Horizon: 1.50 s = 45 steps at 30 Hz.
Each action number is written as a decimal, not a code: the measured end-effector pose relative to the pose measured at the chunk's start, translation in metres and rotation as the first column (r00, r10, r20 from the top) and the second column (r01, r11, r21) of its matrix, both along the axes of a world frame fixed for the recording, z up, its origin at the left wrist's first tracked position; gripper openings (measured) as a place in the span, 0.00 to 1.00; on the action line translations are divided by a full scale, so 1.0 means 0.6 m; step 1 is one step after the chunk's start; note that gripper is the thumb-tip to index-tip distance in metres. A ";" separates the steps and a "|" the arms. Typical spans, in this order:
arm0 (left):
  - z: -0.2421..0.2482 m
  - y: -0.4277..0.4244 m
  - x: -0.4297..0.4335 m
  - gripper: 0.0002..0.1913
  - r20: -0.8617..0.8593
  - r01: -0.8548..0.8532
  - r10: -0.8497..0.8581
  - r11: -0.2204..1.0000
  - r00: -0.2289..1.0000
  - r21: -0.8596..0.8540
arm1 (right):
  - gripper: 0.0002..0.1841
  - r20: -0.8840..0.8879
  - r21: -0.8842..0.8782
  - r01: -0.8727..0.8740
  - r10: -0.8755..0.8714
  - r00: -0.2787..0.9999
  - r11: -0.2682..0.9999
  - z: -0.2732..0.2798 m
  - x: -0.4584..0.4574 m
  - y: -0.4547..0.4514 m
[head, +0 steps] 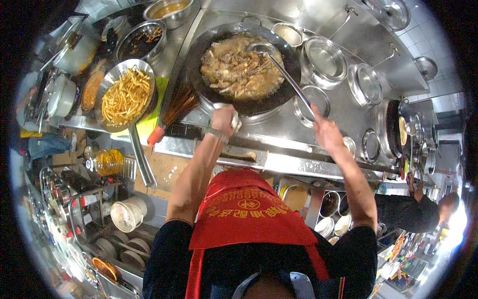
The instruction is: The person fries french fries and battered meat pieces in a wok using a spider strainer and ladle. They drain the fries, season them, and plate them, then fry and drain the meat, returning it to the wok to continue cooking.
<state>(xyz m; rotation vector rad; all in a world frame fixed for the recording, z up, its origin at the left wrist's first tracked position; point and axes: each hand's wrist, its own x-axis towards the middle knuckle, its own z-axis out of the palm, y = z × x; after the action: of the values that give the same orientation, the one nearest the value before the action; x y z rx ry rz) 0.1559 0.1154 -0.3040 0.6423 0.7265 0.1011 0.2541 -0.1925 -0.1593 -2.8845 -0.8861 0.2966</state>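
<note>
A large black wok (246, 106) sits on the steel range, with meat pieces bubbling in oily liquid (239, 71) inside it. My left hand (224, 119) grips a pale folded cloth (236, 121) at the wok's near rim; whether the cloth wraps a handle is hidden. My right hand (326, 132) is closed round the handle of a long steel ladle (291, 82), whose bowl rests in the food near the wok's far side. A perforated steel strainer (106, 121) holding fried strips (129, 97) lies left of the wok, its handle pointing towards me.
A bamboo wok brush (179, 106) with a red handle lies beside the strainer. Steel pots (325, 61) stand right of the wok, bowls (141, 43) at the back left. A steel ledge (283, 160) edges the range. A co-worker (410, 213) stands far right.
</note>
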 end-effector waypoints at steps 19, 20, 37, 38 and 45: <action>0.004 0.006 0.004 0.11 -0.151 -0.072 0.087 0.992 0.985 0.100 | 0.31 -0.094 -0.213 -0.038 0.018 0.995 0.976 0.127 -0.100 -0.061; 0.004 0.005 0.003 0.11 -0.126 -0.032 0.044 0.995 0.991 0.091 | 0.32 -0.130 -0.235 -0.045 0.014 0.991 0.971 0.122 -0.094 -0.049; 0.004 0.022 -0.020 0.03 -0.001 0.266 -0.317 0.794 0.948 0.546 | 0.33 -0.056 0.322 0.002 0.017 0.998 0.947 -0.024 -0.037 0.112; 0.010 0.025 -0.026 0.05 0.044 0.155 -0.161 0.982 0.986 0.104 | 0.33 -0.050 0.375 -0.075 0.100 0.994 0.924 -0.024 -0.043 0.115; 0.017 0.065 -0.372 0.23 0.212 0.076 -0.015 0.955 0.977 -0.285 | 0.34 -0.353 0.622 0.239 -0.005 0.935 0.745 -0.044 -0.106 0.124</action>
<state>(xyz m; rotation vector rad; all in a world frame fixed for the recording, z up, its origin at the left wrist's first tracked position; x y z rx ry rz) -0.0671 0.1545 -0.2941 0.3581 0.5107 0.0166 0.1904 -0.1182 -0.1858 -2.1299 -0.5727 0.3542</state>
